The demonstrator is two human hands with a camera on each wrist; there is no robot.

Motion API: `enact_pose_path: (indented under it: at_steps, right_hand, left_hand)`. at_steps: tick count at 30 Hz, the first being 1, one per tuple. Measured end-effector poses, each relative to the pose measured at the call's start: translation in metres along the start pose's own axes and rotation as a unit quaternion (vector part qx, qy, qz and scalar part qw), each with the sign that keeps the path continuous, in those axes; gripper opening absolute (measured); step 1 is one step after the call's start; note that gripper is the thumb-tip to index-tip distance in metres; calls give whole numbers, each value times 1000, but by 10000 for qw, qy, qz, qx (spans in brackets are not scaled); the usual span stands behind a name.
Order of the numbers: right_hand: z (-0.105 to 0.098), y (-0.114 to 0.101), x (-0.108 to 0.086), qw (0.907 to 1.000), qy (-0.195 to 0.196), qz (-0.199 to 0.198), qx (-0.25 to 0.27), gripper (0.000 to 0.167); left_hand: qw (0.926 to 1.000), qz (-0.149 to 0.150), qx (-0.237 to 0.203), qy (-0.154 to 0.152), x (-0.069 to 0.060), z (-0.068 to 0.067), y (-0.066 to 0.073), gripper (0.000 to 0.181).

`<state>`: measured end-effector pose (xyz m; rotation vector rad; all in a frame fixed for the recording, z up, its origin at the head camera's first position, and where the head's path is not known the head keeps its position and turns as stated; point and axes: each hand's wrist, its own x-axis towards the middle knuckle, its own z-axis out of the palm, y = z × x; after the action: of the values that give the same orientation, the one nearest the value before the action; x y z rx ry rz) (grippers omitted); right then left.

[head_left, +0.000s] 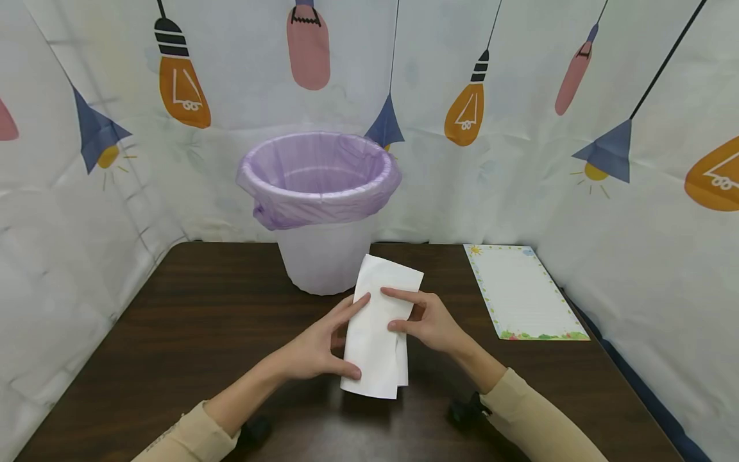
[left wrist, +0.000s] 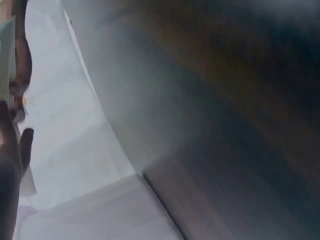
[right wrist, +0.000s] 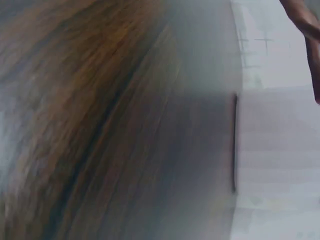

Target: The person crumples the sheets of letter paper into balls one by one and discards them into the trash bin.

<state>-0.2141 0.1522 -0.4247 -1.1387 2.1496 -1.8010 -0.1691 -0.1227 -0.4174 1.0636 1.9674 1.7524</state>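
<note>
A folded white paper [head_left: 378, 327] is held above the table in the head view, its top leaning slightly right. The left hand [head_left: 317, 350] grips its left edge, thumb near the bottom and a finger across the front. The right hand [head_left: 430, 321] pinches the right side higher up, thumb and index finger on the front, other fingers behind it. In the left wrist view the left hand [left wrist: 12, 160] and part of the paper [left wrist: 6, 60] show at the left edge. Only part of the right hand [right wrist: 310, 30] appears in the right wrist view.
Behind the hands stands a white bin [head_left: 323, 256] with a purple liner [head_left: 329, 208] over its rim. A sheet with a decorated border [head_left: 528, 292] lies at the right of the dark table [head_left: 190, 321]. A printed curtain [head_left: 519, 179] hangs behind.
</note>
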Motion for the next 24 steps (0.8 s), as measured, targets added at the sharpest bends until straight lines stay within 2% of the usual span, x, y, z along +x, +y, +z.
enact_pose_path:
  at_steps: [3,8,11,14,16,18,21,24]
  right_hand:
    - [1,-2,3,9997,154,-6,172,59]
    - [2,-5,6,9985,379,-12,386,58]
    - [1,-7,7,9974,505,11,505,59]
    - [-1,-8,8,9970,519,12,575,59]
    - [-1,-8,8,9968,497,1,629,58]
    - [0,-8,8,9966,492,-38,661,57]
    - [6,-7,7,9976,322,-166,596,53]
    - [14,-6,5,9982,204,-196,532,49]
  left_hand:
    - [9985,7,417,-345,-2,-2,3,124]
    - [9921,72,1177,-427,-7,-5,7,133]
    - [9866,329,1586,-214,-8,-4,6,131]
    - [9817,718,1755,150,-8,-3,4,125]
    - [9749,1008,1948,389,-7,-2,1,120]
    - [9666,1167,2192,633,-6,-1,0,115]
    - [9632,1232,2172,994,-4,-2,-2,98]
    - [9657,1268,1899,1234,-1,-4,-4,86]
